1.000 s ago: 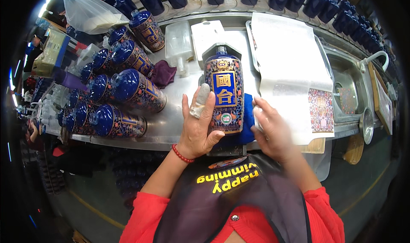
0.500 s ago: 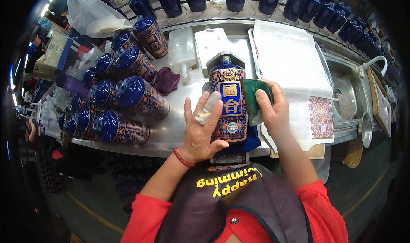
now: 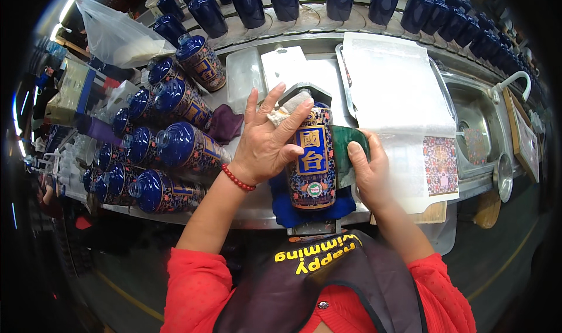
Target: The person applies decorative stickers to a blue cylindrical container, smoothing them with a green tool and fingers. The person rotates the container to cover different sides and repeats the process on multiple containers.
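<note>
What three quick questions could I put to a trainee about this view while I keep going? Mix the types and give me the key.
1. Multiple choice: what does the right hand hold?
A) a brush
B) a flat green scraper
C) a pen
2. True or false: one finger of the left hand has a pale wrapping.
3. Short answer: what colour is the crumpled cloth beside the group of labelled blue bottles at the left?

Key: 1. B; 2. True; 3. Purple
</note>
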